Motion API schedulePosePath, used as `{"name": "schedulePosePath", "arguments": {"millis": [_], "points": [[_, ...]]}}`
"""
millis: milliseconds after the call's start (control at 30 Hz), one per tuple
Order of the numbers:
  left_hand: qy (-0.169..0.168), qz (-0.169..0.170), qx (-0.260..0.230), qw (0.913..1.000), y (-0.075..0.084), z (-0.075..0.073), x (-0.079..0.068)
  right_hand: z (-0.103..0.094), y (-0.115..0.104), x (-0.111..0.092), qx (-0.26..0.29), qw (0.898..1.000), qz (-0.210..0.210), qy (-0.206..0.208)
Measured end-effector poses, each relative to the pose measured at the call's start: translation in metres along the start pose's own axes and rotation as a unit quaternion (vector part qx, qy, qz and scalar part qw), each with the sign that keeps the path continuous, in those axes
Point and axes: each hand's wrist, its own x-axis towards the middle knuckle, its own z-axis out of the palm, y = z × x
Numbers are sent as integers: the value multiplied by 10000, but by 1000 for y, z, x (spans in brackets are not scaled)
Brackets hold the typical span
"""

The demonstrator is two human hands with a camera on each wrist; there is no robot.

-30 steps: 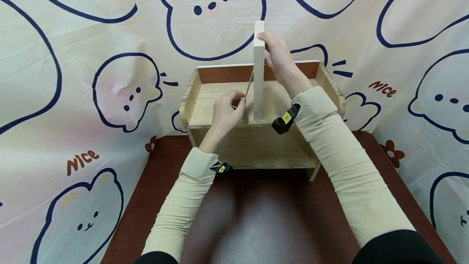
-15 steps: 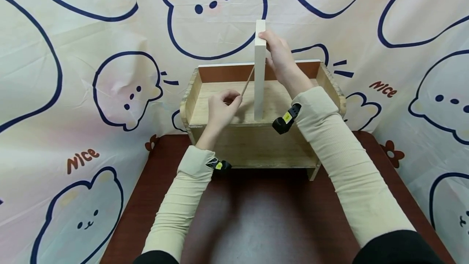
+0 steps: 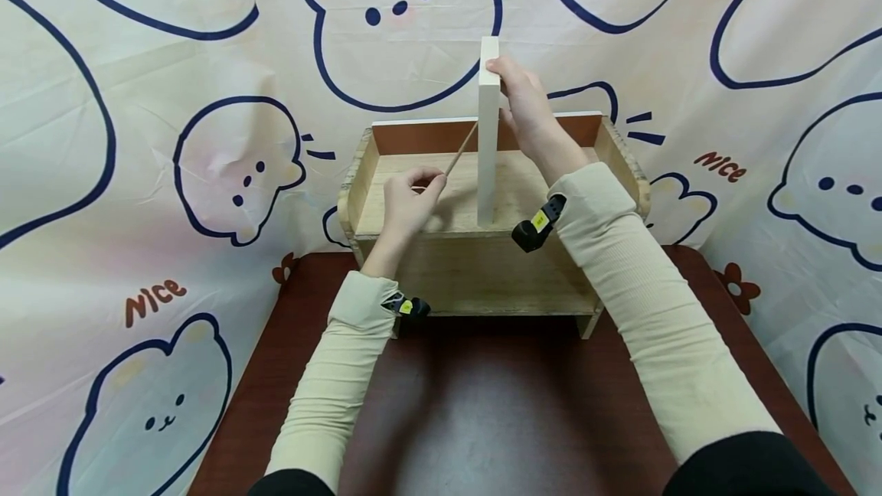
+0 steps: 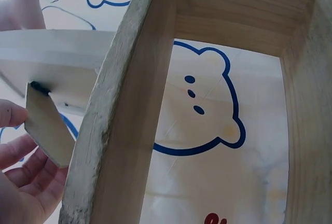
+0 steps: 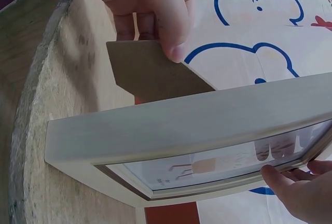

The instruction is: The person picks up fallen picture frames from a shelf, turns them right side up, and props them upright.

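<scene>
A white picture frame (image 3: 488,144) stands upright, edge-on, on the upper tier of a small wooden shelf (image 3: 386,194). My right hand (image 3: 530,109) grips it near the top, thumb on the edge. In the right wrist view, a picture (image 5: 207,168) shows behind the frame's clear front. A flat brown easel leg (image 4: 47,123) slants out from the frame's back at a dark hinge. My left hand (image 3: 411,197) pinches the leg's free end between thumb and fingers, left of the frame.
The shelf has raised side panels (image 3: 623,167) and a brown back strip (image 3: 413,140). It stands on a dark red-brown table (image 3: 496,419), with a lower tier (image 3: 510,282) beneath. A cartoon-printed cloth (image 3: 234,60) hangs behind.
My left hand has moved left and slightly down with the easel leg, swinging it farther out from the frame. My right hand and the frame hold nearly still.
</scene>
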Motion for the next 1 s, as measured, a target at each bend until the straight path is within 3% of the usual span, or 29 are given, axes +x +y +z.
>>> {"name": "schedulePosePath", "arguments": {"millis": [233,700,1000], "points": [[187,-91,82,9998,-2,-8,4,1,1,1,-154,9998,-67,-56],[160,44,111,9998,-7,-18,9,11,0,4,-259,9996,-20,-76],[142,108,8,9998,-15,-23,8,21,3,6,-811,9965,-155,-129]]}}
